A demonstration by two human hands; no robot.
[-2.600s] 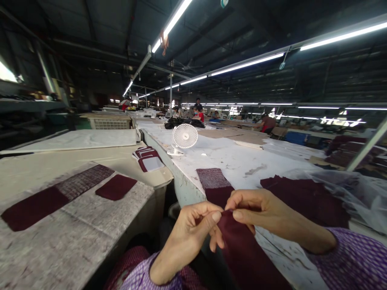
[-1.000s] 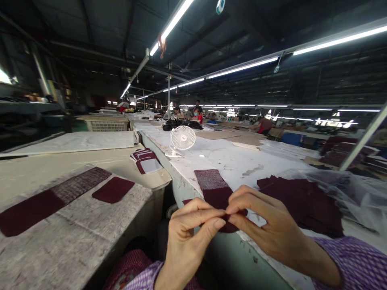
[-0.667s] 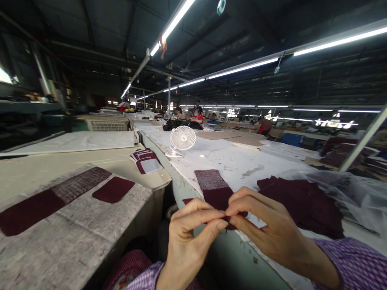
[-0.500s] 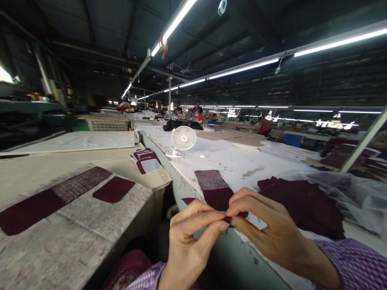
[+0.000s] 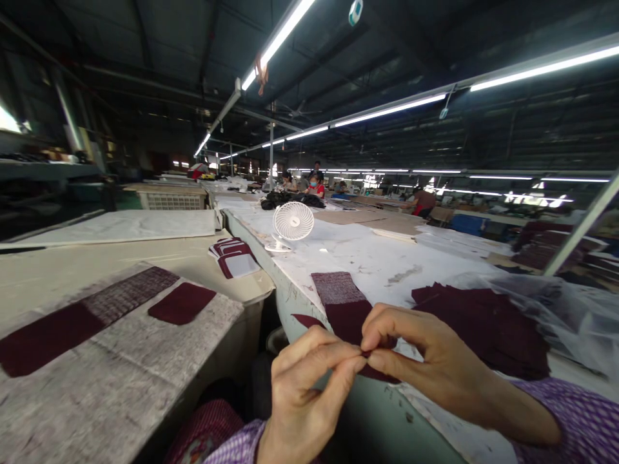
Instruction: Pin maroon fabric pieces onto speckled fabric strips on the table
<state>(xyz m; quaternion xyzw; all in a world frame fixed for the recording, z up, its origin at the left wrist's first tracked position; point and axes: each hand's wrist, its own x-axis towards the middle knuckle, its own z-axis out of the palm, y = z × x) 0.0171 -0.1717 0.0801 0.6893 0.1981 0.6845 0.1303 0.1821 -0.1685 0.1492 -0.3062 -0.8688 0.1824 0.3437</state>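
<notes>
My left hand [image 5: 302, 393] and my right hand [image 5: 420, 364] meet at the fingertips over the front edge of the white table [image 5: 367, 258]. Both pinch the near end of a dark maroon fabric piece [image 5: 351, 316], whose far end is a lighter speckled knit. Thumb and forefinger of each hand are pressed together on the cloth edge. A heap of maroon fabric pieces [image 5: 483, 322] lies just right of my right hand, partly under a clear plastic sheet [image 5: 561, 309].
On the left table lie a long maroon strip [image 5: 77, 316] and a small maroon patch [image 5: 182, 301]. A stack of maroon-edged pieces [image 5: 235, 252] and a small white fan [image 5: 291, 222] stand farther back. Other people work at distant tables.
The long maroon strip I held up earlier is gone from my hands; both hands have sunk slightly and now pinch the end of the piece on the table edge.
</notes>
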